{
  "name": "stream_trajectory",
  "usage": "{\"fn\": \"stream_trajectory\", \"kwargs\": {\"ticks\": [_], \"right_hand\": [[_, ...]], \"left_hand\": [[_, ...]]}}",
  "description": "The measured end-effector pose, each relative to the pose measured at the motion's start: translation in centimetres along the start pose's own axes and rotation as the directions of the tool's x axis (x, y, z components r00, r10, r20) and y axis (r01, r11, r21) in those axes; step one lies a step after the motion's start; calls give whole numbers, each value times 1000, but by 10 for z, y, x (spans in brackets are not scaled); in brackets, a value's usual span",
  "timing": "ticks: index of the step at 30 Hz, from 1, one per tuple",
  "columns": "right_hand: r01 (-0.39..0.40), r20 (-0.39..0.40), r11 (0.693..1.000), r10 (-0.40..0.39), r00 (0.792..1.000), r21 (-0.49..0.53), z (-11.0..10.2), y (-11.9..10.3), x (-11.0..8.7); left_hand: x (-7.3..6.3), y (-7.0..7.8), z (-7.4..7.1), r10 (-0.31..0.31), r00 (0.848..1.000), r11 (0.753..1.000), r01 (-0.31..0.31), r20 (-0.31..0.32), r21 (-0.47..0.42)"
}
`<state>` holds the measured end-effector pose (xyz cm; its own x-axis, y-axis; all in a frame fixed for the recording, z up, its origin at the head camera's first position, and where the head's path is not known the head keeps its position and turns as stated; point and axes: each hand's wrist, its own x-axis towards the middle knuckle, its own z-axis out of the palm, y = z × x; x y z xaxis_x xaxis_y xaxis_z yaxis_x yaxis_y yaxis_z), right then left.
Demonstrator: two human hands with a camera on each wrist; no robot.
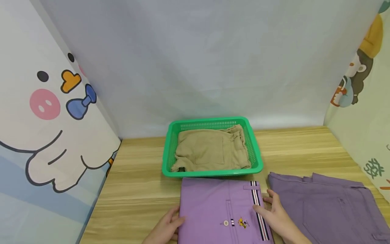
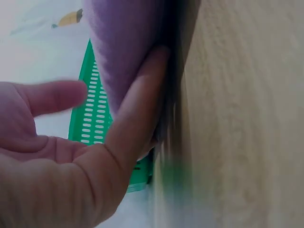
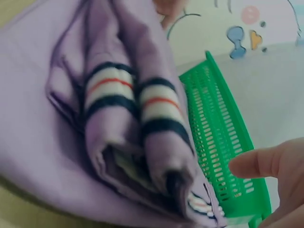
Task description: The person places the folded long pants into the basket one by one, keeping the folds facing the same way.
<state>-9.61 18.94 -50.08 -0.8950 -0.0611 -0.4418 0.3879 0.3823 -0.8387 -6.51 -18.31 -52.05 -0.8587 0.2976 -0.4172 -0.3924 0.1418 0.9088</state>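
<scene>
A folded pair of light purple trousers (image 1: pixel 207 206) lies on the table in front of the basket. It has a buttoned pocket slit, a small embroidered emblem and a striped band along its right edge. My left hand (image 1: pixel 166 226) is at the left edge; in the left wrist view its fingers reach under the cloth (image 2: pixel 126 42), while the thumb (image 2: pixel 59 97) stands apart from it. At the right edge, my right hand (image 1: pixel 278 218) has its thumb over the striped band. Stacked folds with striped bands (image 3: pixel 161 107) show in the right wrist view, the right thumb (image 3: pixel 256 164) held away from them.
Directly behind the trousers stands a green plastic basket (image 1: pixel 257 157) with a folded beige garment (image 1: pixel 210 149) inside. A darker purple garment (image 1: pixel 329 206) lies folded at the right of the wooden table (image 1: pixel 137 169). Printed cloth walls enclose the back and sides.
</scene>
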Motion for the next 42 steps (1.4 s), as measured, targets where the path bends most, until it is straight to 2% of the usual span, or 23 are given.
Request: {"fn": "stream_trajectory", "kwargs": {"ticks": [3,7,11,24,33,42], "right_hand": [[-87,55,989,81,995,121,-2,2,3],[-149,173,964,112,978,219,-3,9,6],[-127,253,972,74,965,198,-5,17,8],[-92,336,973,16,942,214,-7,18,8],[-47,399,954,-79,913,297,-11,21,7],[-35,425,939,-121,897,342,-17,9,-1]], "left_hand": [[0,-1,-2,-26,1000,999,26,-5,18],[2,0,-2,-49,999,998,49,6,40],[6,2,-3,-41,999,998,39,28,58],[8,3,-10,-29,996,997,22,80,79],[7,3,-8,10,998,999,-12,62,45],[-4,15,-13,-6,1000,998,5,21,57]]}}
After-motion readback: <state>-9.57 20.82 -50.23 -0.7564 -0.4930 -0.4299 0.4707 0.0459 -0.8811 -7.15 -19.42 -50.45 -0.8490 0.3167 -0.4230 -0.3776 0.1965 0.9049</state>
